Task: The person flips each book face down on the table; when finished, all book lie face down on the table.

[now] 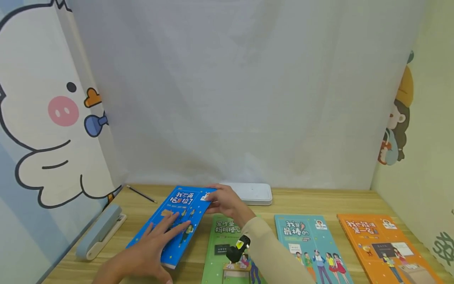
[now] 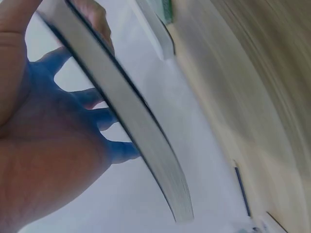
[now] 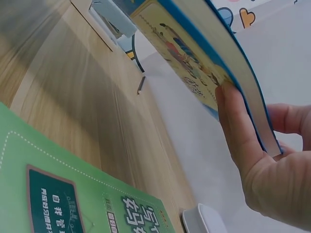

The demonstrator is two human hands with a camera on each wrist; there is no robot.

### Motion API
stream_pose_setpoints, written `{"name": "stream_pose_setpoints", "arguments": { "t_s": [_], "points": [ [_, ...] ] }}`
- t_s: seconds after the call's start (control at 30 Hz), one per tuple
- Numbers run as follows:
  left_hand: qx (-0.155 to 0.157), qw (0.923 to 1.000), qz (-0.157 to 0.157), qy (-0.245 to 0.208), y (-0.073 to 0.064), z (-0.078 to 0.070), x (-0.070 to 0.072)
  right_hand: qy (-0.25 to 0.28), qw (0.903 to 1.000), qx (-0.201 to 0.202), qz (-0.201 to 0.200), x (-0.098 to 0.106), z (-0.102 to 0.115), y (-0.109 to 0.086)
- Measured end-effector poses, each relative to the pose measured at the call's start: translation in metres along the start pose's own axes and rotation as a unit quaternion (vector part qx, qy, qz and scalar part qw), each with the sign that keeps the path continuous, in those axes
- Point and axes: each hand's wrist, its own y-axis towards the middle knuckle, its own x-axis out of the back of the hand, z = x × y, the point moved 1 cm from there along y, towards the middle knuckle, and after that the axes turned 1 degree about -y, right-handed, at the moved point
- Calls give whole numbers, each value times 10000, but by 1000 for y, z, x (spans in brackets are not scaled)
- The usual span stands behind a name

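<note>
One tilted blue book [image 1: 178,208]: your right hand [image 1: 226,202] pinches it at two o'clock; outspread left hand [image 1: 153,245] touches it.

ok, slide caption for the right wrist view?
Right hand grips a raised blue book above the wooden table, a green book lying nearby.

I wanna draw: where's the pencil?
In the head view, the pencil lies on the table at back left, behind the stapler, left of the blue book.
</note>
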Motion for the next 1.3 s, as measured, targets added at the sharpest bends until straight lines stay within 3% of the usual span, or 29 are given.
{"name": "stream_pose_setpoints", "arguments": {
  "t_s": [0.13,0.33,0.5,0.6,0.73,0.97,1.17,1.3],
  "points": [
    [-224,9997,-14,60,0,-9,-3,40,10000,-10,3,1,2,-1],
    [-317,9993,-208,65,-1,-16,-6,144,9999,-9,-4,0,4,-1],
    [-218,9976,-632,205,-1,-18,-7,203,9998,24,-34,4,6,-1],
    [-319,9946,-969,173,-1,-19,-6,174,9998,17,18,7,6,-3],
    [-532,9876,-1462,185,-1,-21,-4,86,9999,-40,61,8,8,-5],
    [-408,9734,-2253,125,0,-29,-1,15,9999,4,107,7,13,-7],
    [-255,9652,-2602,-54,-1,-33,2,91,10000,-16,14,3,12,-6],
    [-521,9558,-2894,-29,-2,-33,2,167,9998,-10,-54,1,12,-7]
  ]
}}
